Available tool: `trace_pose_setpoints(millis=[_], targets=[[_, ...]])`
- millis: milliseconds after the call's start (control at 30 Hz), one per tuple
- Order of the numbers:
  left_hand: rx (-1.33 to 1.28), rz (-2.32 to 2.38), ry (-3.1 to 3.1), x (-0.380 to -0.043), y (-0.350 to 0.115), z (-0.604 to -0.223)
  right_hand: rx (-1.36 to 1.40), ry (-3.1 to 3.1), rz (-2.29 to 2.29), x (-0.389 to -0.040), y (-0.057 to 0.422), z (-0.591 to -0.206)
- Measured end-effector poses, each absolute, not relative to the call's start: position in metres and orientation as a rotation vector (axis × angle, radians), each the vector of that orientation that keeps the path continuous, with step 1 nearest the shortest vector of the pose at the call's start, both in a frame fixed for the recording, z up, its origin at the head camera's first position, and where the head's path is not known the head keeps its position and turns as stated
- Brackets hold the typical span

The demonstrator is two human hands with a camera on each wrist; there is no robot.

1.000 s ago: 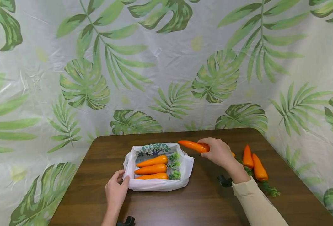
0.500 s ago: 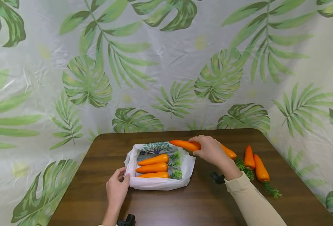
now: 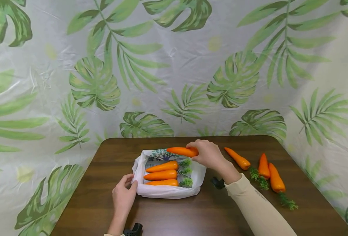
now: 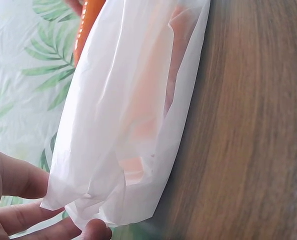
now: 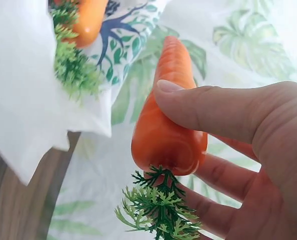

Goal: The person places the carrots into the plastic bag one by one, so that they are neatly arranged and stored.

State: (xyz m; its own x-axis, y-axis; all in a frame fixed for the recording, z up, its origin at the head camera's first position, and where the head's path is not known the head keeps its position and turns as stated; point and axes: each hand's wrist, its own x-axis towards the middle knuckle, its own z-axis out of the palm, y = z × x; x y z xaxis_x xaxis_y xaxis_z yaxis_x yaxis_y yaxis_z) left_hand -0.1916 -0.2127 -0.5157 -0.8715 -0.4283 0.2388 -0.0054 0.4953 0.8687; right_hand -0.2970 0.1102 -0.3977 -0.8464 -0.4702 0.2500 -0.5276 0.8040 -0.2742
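My right hand (image 3: 207, 154) grips an orange carrot (image 5: 171, 107) around its thick end, thumb on top; a green leafy top hangs below in the right wrist view. In the head view this carrot, tip pointing left, overlaps the far rim of a white plastic bag (image 3: 174, 192). The bag lies opened out like a tray, a tree print on its inner far wall. Three carrots (image 3: 161, 174) lie side by side inside, leafy tops to the right. My left hand (image 3: 124, 193) pinches the bag's left near corner, fingertips (image 4: 96, 229) at the edge in the left wrist view.
Three more carrots lie on the right of the brown wooden table (image 3: 174, 216): one farther back (image 3: 237, 159), one in the middle (image 3: 263, 166) and one nearest the right edge (image 3: 276, 178). A leaf-patterned curtain (image 3: 188, 65) hangs behind the table.
My right hand has moved left with the carrot, from beside the bag to over its far right part. My left hand stays at the bag's corner. The view has shifted slightly.
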Motion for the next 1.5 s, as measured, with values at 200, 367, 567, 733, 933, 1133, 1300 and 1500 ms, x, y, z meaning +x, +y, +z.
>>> trace_pose_setpoints(millis=[200, 367, 567, 733, 933, 1133, 1300, 1500], targets=[[0.342, -1.328, -2.307, -0.192, -0.212, -0.515, 0.849, -2.834, 0.439, -0.305, 0.092, -0.398], [0.345, -1.310, -2.305, -0.193, -0.212, -0.515, 0.909, -2.843, 0.400, -0.308, 0.079, -0.401], [0.358, -1.306, -2.313, -0.192, -0.213, -0.516, 0.996, -2.871, 0.372, -0.312, 0.061, -0.404], [0.355, -1.298, -2.302, -0.192, -0.212, -0.517, 1.051, -2.902, 0.355, -0.320, 0.048, -0.407], [0.351, -1.291, -2.270, -0.191, -0.210, -0.516, 1.126, -2.900, 0.326, -0.331, 0.034, -0.416], [0.355, -1.284, -2.262, -0.191, -0.208, -0.517, 1.183, -2.931, 0.333, -0.336, 0.025, -0.421], [0.348, -1.292, -2.275, -0.192, -0.209, -0.518, 1.158, -2.982, 0.312, -0.341, 0.022, -0.423], [0.345, -1.284, -2.277, -0.193, -0.211, -0.518, 1.164, -3.012, 0.288, -0.350, 0.019, -0.429]])
